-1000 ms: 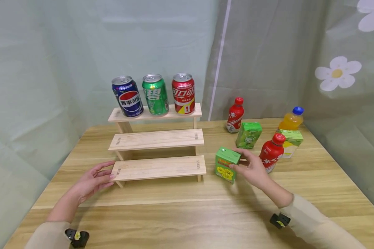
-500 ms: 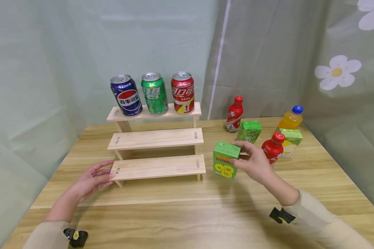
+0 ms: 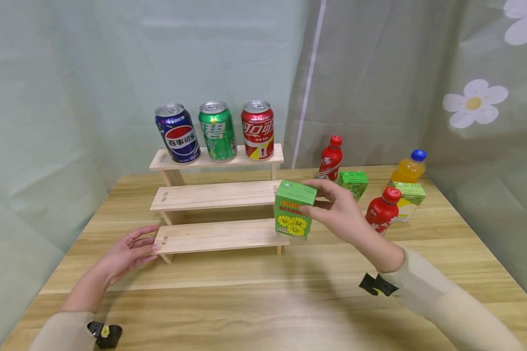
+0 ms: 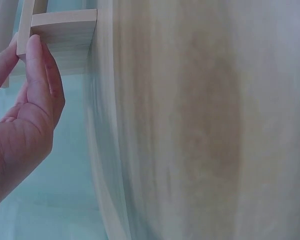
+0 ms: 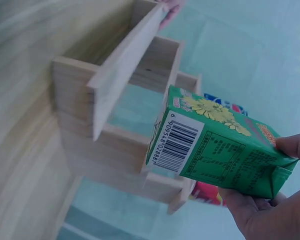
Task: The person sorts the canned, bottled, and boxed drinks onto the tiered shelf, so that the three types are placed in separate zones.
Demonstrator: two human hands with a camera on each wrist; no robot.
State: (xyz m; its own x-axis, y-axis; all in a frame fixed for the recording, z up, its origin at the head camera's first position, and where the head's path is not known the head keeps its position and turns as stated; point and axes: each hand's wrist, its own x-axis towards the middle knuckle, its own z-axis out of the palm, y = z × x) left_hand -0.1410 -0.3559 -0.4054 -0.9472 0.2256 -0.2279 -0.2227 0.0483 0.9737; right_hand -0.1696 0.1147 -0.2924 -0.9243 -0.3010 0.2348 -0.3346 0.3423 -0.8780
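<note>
My right hand grips a green drink carton with yellow flowers, thumb on the near side and fingers behind. The carton is upright in the head view and overlaps the right end of the two lower steps of a three-step wooden display stand. Its barcode base faces the right wrist camera, off the table. At the stand's left end my left hand pinches the corner of the lowest step; the left wrist view shows thumb and fingertips on the board's end.
On the top step stand a blue Pepsi can, a green can and a red cola can. To the right are red bottles, another green carton, a yellow-green carton and an orange drink bottle.
My right hand has lifted the green flower carton and carried it left, from beside the stand to over its right end. The left hand has stayed at the lowest step.
</note>
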